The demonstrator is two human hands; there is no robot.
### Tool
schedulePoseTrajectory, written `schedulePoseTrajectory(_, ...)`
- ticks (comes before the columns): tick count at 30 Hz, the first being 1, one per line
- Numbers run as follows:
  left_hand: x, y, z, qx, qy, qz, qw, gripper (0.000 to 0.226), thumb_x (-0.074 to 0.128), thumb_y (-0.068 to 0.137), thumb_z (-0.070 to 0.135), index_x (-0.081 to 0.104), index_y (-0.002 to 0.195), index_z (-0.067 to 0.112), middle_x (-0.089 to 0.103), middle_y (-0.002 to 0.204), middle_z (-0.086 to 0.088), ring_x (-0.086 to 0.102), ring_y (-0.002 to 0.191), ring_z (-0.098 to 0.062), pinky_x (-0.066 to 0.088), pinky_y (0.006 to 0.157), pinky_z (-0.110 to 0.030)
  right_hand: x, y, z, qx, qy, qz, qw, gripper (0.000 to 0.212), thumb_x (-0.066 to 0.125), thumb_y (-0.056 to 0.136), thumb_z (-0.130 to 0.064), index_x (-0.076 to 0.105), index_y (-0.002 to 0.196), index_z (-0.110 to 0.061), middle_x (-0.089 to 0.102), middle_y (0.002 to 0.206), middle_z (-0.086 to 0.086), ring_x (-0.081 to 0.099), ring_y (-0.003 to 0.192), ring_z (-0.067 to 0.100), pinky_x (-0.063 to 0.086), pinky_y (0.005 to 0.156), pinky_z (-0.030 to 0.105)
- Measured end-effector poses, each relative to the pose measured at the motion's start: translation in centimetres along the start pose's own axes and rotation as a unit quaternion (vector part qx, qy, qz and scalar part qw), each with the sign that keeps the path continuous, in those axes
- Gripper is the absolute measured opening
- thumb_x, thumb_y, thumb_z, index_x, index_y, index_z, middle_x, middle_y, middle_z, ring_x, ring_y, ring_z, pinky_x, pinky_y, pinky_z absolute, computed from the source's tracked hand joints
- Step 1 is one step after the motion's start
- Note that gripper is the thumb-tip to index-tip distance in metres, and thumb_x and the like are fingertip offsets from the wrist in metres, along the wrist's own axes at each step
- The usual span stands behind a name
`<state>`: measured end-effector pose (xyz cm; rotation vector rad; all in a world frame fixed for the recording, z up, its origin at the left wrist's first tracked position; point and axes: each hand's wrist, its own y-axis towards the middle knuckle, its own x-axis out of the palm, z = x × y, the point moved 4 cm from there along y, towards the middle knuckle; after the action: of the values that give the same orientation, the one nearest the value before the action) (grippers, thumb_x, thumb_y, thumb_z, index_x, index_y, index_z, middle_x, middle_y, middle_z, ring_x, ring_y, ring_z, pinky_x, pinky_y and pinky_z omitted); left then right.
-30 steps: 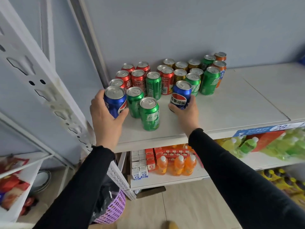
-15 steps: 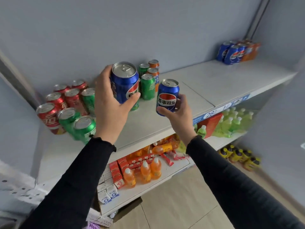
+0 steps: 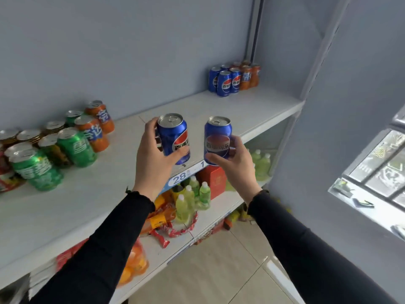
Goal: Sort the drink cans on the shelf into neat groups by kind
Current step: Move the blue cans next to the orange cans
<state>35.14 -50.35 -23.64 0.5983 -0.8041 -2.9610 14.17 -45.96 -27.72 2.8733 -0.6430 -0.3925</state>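
My left hand (image 3: 153, 159) grips a blue cola can (image 3: 173, 137) upright in the air above the front of the white shelf (image 3: 92, 194). My right hand (image 3: 232, 163) holds a second blue cola can (image 3: 217, 139) beside it, a little to the right. On the shelf's left stands a mixed cluster: green cans (image 3: 75, 148), orange cans (image 3: 93, 133), gold cans and red cans partly cut off at the frame edge. At the far right corner of the shelf stands a group of blue cola cans (image 3: 224, 81) with orange cans (image 3: 248, 75) just behind them.
A price strip reading 28 (image 3: 179, 177) runs along the shelf's front edge. The lower shelf (image 3: 221, 210) holds green bottles (image 3: 184, 202), a red box (image 3: 215, 181), orange bottles and snack packets. A window (image 3: 377, 176) sits in the right wall.
Both hands lifted the blue cans off the shelf's left end and carried them rightward; my view swung right, so the mixed cluster now sits at the left and the far-right group is nearer.
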Motion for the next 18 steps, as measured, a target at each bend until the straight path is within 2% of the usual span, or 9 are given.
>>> schedulePoseTrajectory(7, 8.9, 5.1, 0.4, -0.011, 0.001, -0.026, 1.0, 0.076, 0.089, 0.071, 0.027, 0.044, 0.133, 0.031, 0.059, 0.129, 0.011, 0.061, 0.115, -0.013, 0.056, 0.094, -0.039, -4.8, 7.9, 3.0, 0.002, 0.029, 0.017, 0.999, 0.065, 0.086, 0.075, -0.022, 0.05, 0.129, -0.025, 0.065, 0.113, -0.015, 0.067, 0.093, -0.004, 0.059, 0.077, 0.021)
schedulePoseTrajectory(13, 14.7, 11.9, -1.3, -0.012, 0.005, -0.049, 0.999, 0.078, 0.089, 0.069, 0.026, 0.044, 0.133, 0.029, 0.059, 0.127, 0.01, 0.062, 0.112, -0.013, 0.057, 0.093, -0.038, -6.0, 16.2, 5.8, 0.001, 0.005, 0.028, 1.0, 0.06, 0.085, 0.074, -0.025, 0.052, 0.125, -0.028, 0.065, 0.115, -0.009, 0.063, 0.103, 0.005, 0.058, 0.088, 0.031)
schedulePoseTrajectory(18, 20.2, 18.1, -2.8, -0.017, 0.009, -0.081, 0.997, 0.079, 0.089, 0.07, 0.029, 0.043, 0.135, 0.026, 0.058, 0.127, 0.008, 0.062, 0.11, -0.014, 0.058, 0.091, -0.037, -7.8, 23.4, 7.7, 0.008, -0.025, 0.037, 0.999, 0.062, 0.085, 0.074, -0.024, 0.052, 0.125, -0.026, 0.066, 0.115, -0.009, 0.063, 0.104, 0.007, 0.056, 0.088, 0.031)
